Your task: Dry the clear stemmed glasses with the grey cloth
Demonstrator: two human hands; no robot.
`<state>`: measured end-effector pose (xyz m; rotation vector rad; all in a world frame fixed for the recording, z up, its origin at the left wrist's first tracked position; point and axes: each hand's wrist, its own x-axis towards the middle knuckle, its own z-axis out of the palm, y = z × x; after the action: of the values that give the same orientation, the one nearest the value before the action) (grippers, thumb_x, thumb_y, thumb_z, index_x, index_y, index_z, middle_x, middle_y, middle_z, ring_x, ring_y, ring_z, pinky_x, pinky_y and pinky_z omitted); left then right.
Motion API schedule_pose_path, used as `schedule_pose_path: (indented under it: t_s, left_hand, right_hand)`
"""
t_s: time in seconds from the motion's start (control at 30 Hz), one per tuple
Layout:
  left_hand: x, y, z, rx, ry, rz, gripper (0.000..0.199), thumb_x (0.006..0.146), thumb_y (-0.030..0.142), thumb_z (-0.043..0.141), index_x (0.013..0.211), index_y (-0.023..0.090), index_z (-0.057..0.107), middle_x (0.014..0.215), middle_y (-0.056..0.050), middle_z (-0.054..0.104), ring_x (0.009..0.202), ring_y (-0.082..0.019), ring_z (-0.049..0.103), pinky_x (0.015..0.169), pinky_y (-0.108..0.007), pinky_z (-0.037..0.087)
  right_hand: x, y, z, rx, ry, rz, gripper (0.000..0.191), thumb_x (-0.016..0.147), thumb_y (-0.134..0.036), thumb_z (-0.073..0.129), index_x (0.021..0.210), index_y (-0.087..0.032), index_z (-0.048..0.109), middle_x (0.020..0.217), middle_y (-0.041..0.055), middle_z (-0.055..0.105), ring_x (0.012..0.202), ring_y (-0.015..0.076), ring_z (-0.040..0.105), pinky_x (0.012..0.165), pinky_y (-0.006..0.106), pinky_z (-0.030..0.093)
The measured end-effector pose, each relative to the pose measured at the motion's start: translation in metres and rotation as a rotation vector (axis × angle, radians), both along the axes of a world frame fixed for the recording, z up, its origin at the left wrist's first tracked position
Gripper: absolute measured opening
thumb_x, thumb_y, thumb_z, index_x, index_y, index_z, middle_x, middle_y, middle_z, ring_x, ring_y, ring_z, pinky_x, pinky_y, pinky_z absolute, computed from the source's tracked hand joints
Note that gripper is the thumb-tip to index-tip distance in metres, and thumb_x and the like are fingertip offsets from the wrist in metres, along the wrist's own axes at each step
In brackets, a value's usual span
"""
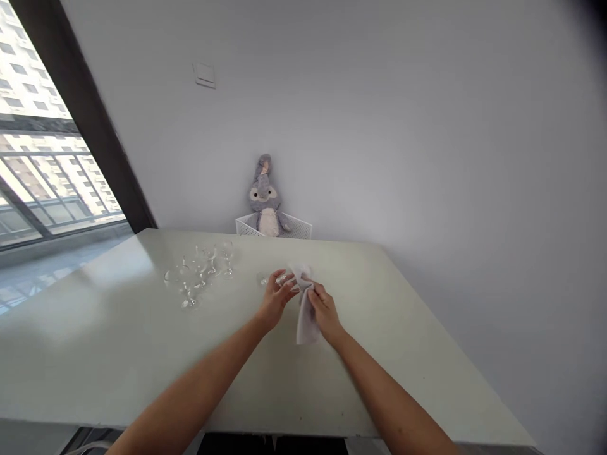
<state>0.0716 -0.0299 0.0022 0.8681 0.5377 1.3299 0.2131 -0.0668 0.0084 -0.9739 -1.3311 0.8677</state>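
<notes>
Above the middle of the pale table (pixel 237 373), my left hand (pixel 276 298) has its fingers wrapped round a clear stemmed glass (pixel 281 280), which lies on its side in the air with its foot to the left. My right hand (pixel 325 308) grips a white cloth (pixel 307 325). The cloth bunches at the glass's right end and hangs down below my right fingers. The glass's bowl is mostly hidden by the cloth and my fingers. Several clear stemmed glasses (pixel 190 302) stand grouped on the table to the left.
A grey plush toy (pixel 265 197) sits in a white perforated basket (pixel 302 229) beyond the table's far edge. Behind is a grey wall with a switch (pixel 205 74). A dark-framed window (pixel 42 158) is at the left. The table's near edge lies under my forearms.
</notes>
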Motion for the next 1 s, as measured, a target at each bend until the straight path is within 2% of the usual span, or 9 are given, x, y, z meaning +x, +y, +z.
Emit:
schedule_pose_path:
  t_s: [0.13,0.23,0.3,0.37,0.5,0.63,0.73,0.9,1.0]
  left_hand:
    - [0.006,0.007,-0.008,0.066,0.09,0.044,0.042,0.069,0.028,0.064,0.104,0.023,0.041,0.11,-0.006,0.051,0.09,-0.014,0.056,0.084,-0.033,0.043]
    - [0.002,0.008,-0.021,0.124,0.212,0.028,0.051,0.064,0.028,0.068,0.107,0.022,0.04,0.108,-0.006,0.053,0.088,-0.015,0.056,0.079,-0.03,0.044]
    - [-0.003,0.007,-0.027,0.155,0.3,-0.026,0.055,0.061,0.027,0.07,0.107,0.021,0.041,0.099,-0.005,0.057,0.084,-0.015,0.057,0.075,-0.028,0.045]
    - [-0.007,0.004,-0.027,0.153,0.35,-0.092,0.053,0.062,0.027,0.069,0.108,0.02,0.043,0.095,-0.005,0.058,0.083,-0.016,0.057,0.073,-0.027,0.044]
    - [-0.012,-0.001,-0.016,0.101,0.308,-0.234,0.053,0.067,0.027,0.065,0.116,0.023,0.044,0.105,-0.007,0.057,0.092,-0.019,0.055,0.077,-0.029,0.043]
    - [-0.012,-0.001,-0.009,0.12,0.265,-0.244,0.054,0.067,0.025,0.066,0.118,0.023,0.047,0.105,-0.008,0.057,0.093,-0.019,0.054,0.079,-0.029,0.041]
    - [-0.014,0.004,-0.012,0.145,0.325,-0.176,0.049,0.067,0.028,0.066,0.113,0.021,0.051,0.096,-0.006,0.06,0.085,-0.018,0.055,0.075,-0.028,0.042]
    - [-0.019,0.01,-0.019,0.145,0.52,-0.11,0.037,0.076,0.043,0.051,0.102,0.018,0.059,0.068,-0.004,0.058,0.055,-0.014,0.051,0.054,-0.027,0.042]
    - [-0.019,0.006,-0.017,0.14,0.509,-0.088,0.038,0.076,0.044,0.05,0.101,0.018,0.061,0.075,-0.006,0.06,0.064,-0.016,0.053,0.058,-0.027,0.043]
  right_hand:
    - [0.0,0.006,-0.011,-0.109,-0.155,0.145,0.044,0.078,-0.041,0.049,0.118,-0.022,0.049,0.092,0.003,0.055,0.08,0.0155,0.048,0.072,0.028,0.039]
    - [0.002,0.01,-0.019,-0.209,-0.074,0.362,0.049,0.073,-0.042,0.056,0.116,-0.02,0.051,0.082,0.0008,0.057,0.071,0.0135,0.048,0.065,0.025,0.039]
    - [-0.001,0.01,-0.024,-0.265,0.013,0.436,0.048,0.069,-0.042,0.061,0.109,-0.018,0.056,0.079,0.0005,0.058,0.07,0.0132,0.048,0.064,0.025,0.039]
    - [-0.005,0.009,-0.027,-0.314,0.114,0.451,0.044,0.066,-0.041,0.064,0.103,-0.017,0.059,0.08,0.001,0.06,0.07,0.0134,0.049,0.063,0.024,0.039]
    - [-0.007,0.009,-0.027,-0.436,0.39,0.419,0.034,0.065,-0.036,0.067,0.093,-0.017,0.063,0.075,0.001,0.061,0.062,0.0112,0.05,0.059,0.023,0.038]
    - [-0.002,0.01,-0.022,-0.53,0.601,0.387,0.03,0.065,-0.036,0.067,0.089,-0.017,0.062,0.067,0.0001,0.059,0.054,0.0094,0.048,0.056,0.022,0.038]
    - [-0.003,0.006,-0.019,-0.465,0.454,0.402,0.03,0.068,-0.037,0.065,0.09,-0.017,0.062,0.065,-0.0004,0.057,0.053,0.0095,0.046,0.054,0.021,0.036]
    - [-0.01,-0.002,-0.019,-0.197,-0.095,0.276,0.02,0.07,-0.035,0.062,0.082,-0.02,0.066,0.072,-0.0001,0.059,0.068,0.0145,0.049,0.063,0.024,0.037]
    - [-0.011,-0.001,-0.019,-0.234,-0.015,0.251,0.023,0.069,-0.037,0.062,0.084,-0.02,0.066,0.07,0.0,0.06,0.064,0.0143,0.049,0.06,0.024,0.037]
